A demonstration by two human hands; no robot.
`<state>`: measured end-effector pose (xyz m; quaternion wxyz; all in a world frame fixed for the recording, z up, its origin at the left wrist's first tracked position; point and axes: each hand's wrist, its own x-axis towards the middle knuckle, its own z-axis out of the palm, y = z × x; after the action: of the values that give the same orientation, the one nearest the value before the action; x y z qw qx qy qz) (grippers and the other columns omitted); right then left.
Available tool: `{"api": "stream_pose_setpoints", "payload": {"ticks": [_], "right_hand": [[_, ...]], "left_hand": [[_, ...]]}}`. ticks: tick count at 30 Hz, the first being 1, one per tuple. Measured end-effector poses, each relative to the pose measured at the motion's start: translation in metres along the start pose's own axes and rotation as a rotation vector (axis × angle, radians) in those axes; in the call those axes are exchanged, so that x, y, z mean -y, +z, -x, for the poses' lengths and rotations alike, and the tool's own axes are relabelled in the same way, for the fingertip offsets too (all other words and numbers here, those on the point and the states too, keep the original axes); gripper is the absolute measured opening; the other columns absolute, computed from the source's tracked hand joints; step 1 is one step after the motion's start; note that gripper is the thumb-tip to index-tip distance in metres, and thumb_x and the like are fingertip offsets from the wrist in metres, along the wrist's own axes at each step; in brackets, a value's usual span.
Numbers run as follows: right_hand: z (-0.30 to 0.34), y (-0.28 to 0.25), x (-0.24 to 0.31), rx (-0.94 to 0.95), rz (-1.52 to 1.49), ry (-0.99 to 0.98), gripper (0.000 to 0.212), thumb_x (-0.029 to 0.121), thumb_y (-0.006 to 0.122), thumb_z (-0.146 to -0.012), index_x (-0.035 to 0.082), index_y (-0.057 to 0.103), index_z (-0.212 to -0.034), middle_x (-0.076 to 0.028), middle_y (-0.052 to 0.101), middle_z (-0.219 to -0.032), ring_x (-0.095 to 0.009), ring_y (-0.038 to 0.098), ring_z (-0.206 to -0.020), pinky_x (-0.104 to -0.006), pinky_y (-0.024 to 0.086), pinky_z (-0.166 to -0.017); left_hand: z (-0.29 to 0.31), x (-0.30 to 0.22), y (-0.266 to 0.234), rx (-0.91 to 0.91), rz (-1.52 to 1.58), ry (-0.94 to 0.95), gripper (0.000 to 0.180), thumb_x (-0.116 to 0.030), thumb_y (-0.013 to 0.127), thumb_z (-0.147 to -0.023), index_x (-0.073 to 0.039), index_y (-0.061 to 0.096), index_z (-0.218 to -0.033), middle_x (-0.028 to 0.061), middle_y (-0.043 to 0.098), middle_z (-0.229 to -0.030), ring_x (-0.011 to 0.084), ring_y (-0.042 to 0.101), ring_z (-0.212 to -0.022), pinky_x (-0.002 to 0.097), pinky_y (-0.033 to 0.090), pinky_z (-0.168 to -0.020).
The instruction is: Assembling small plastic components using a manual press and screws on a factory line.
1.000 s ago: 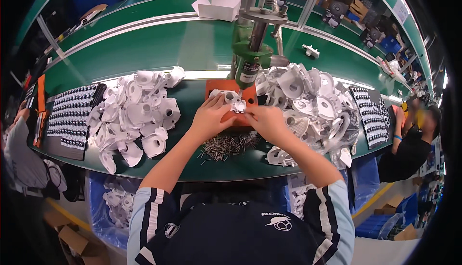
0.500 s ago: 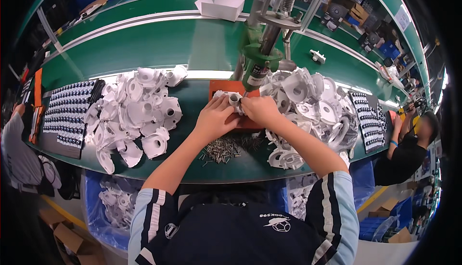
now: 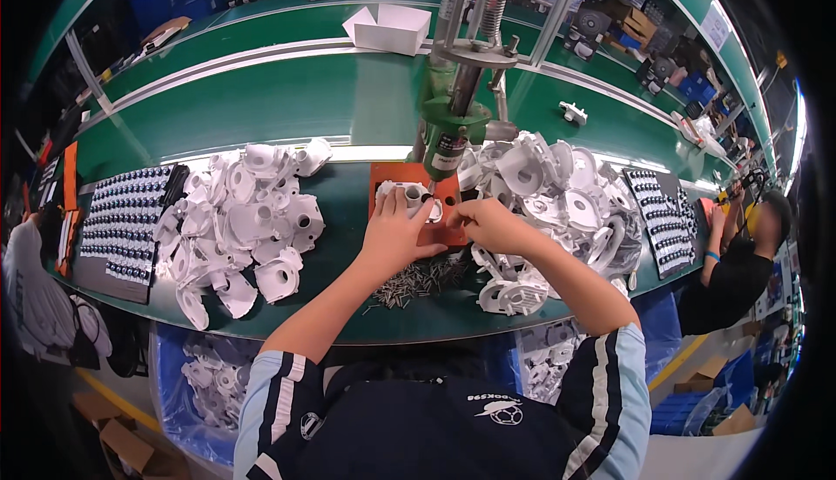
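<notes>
while the left hand (image 3: 396, 226) holds the white part (image 3: 413, 192) on the orange block (image 3: 392, 170) below the green press (image 3: 448, 136), the right hand (image 3: 489, 222) is curled narrow, contents unclear; uneven left-hand pressure could tilt the part.

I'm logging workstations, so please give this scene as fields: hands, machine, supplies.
Left hand: on a white, moulded, plastic-looking part
Right hand: curled, right of that part; contents unclear
Machine: green-and-silver metal press over a rectangular orange block
Supplies: left heap and right heap of irregular white parts; thin silver metal pins
</notes>
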<state>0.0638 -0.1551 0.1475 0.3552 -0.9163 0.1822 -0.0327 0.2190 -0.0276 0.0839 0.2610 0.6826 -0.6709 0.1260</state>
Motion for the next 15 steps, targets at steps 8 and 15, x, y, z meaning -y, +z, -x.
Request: {"api": "stream_pose_setpoints", "payload": {"ticks": [8, 15], "right_hand": [[-0.010, -0.005, -0.014, -0.124, -0.170, -0.035, 0.021, 0.004, 0.056, -0.076, 0.002, 0.067, -0.094, -0.015, 0.066, -0.080, -0.020, 0.064, -0.072, -0.0316, 0.049, -0.071], [-0.032, -0.001, -0.018, -0.248, -0.153, 0.029, 0.019, 0.007, 0.063, -0.076, -0.002, 0.068, -0.091, -0.013, 0.068, -0.084, -0.019, 0.065, -0.075, -0.0291, 0.050, -0.073]], "left_hand": [[0.003, 0.003, 0.004, -0.005, -0.017, 0.019, 0.074, -0.055, 0.071, -0.062, -0.016, 0.052, -0.122, 0.0284, 0.049, -0.113, 0.0432, 0.047, -0.111, 0.0494, 0.038, -0.095], [0.004, 0.004, 0.004, -0.025, -0.024, 0.007, 0.074, -0.055, 0.071, -0.062, -0.016, 0.052, -0.122, 0.0285, 0.048, -0.116, 0.0424, 0.046, -0.112, 0.0496, 0.037, -0.097]]}}
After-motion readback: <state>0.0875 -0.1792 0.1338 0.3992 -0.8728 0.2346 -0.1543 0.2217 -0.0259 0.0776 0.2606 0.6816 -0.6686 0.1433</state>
